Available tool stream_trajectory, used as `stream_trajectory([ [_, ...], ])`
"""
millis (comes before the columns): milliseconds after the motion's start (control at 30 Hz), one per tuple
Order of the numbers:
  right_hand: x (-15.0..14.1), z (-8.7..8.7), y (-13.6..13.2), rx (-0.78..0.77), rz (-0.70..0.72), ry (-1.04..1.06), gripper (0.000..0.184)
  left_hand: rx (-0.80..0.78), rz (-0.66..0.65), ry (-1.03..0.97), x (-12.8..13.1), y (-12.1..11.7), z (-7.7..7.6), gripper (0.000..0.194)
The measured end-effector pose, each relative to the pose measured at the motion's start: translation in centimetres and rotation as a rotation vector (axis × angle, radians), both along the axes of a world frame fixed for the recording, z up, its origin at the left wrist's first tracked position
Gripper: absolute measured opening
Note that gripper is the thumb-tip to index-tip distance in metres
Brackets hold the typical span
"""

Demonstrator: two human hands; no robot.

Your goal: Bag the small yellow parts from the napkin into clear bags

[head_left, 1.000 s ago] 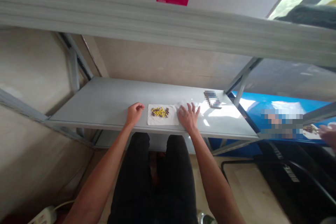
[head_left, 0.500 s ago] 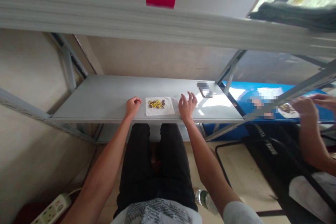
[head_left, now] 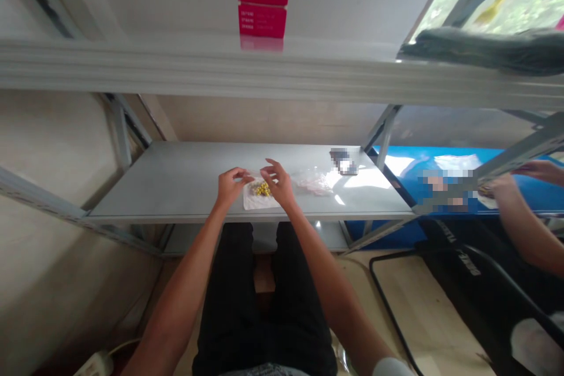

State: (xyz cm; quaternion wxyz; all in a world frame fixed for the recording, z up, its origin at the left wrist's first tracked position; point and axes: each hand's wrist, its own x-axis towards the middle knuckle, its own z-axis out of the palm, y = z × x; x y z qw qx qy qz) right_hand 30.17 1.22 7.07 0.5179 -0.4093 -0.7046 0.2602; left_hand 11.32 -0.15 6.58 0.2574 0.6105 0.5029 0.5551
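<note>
My left hand point(head_left: 231, 184) is closed in a pinch at the left edge of a white sheet point(head_left: 255, 204). Facing it, my right hand point(head_left: 280, 185) hovers over the sheet's right part, thumb and fingers drawn together. Between the fingertips a small clear plastic bag point(head_left: 252, 174) shows faintly; its outline is hard to make out. Small yellow and dark pieces point(head_left: 263, 189) lie heaped on the sheet, partly hidden by my right hand. Right of that hand sits a loose pile of clear plastic bags point(head_left: 314, 181).
A blurred-out phone-like object point(head_left: 344, 161) lies at the shelf's back right. The upper shelf's edge point(head_left: 264, 79) crosses above my hands, with stacked red boxes point(head_left: 263, 20) on it. Another person's hand point(head_left: 506, 191) works at a blue table point(head_left: 400, 179) to the right.
My right hand has moved left from the plastic bags to over the sheet, uncovering them. The left hand has shifted slightly right, closer to the pieces. The view has tilted up.
</note>
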Motion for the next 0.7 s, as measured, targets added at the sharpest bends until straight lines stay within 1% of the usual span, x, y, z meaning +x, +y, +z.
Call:
stream_trajectory([
  [67, 1.7, -1.2, 0.3, -0.022, -0.149, -0.021, 0.031, -0.08, 0.031, -0.038, -1.3, 0.5, -1.1, 0.028],
  [100, 2.6, -2.1, 0.3, -0.028, -0.195, -0.071, 0.026, -0.122, 0.013, -0.055, -1.9, 0.6, -1.9, 0.03],
  [200, 4.7, -4.5, 0.2, -0.014, -0.189, -0.255, 0.019, -0.161, -0.016, -0.105, -3.0, 0.5, -4.1, 0.038],
  [233, 5.0, -5.1, 0.2, 0.003, -0.174, -0.295, 0.016, -0.162, -0.047, -0.09, -3.1, 0.4, -4.6, 0.04],
  [300, 5.0, -5.8, 0.1, 0.047, -0.152, -0.35, 0.011, -0.13, -0.077, -0.035, -3.1, 0.3, -5.2, 0.042],
  [400, 4.8, -6.2, 0.0, 0.096, -0.116, -0.423, 0.008, -0.07, -0.122, 0.055, -3.1, 0.4, -5.2, 0.043],
  [500, 4.6, -5.9, 0.0, 0.099, -0.085, -0.432, 0.013, -0.038, -0.143, 0.069, -3.1, 0.4, -4.9, 0.043],
  [600, 3.9, -5.2, -0.2, 0.051, -0.051, -0.305, 0.016, -0.047, -0.132, 0.077, -3.0, 0.2, -4.7, 0.044],
  [700, 2.1, -4.2, -0.3, 0.032, 0.048, -0.153, 0.018, -0.072, -0.118, 0.071, -2.9, -0.1, -4.5, 0.046],
])
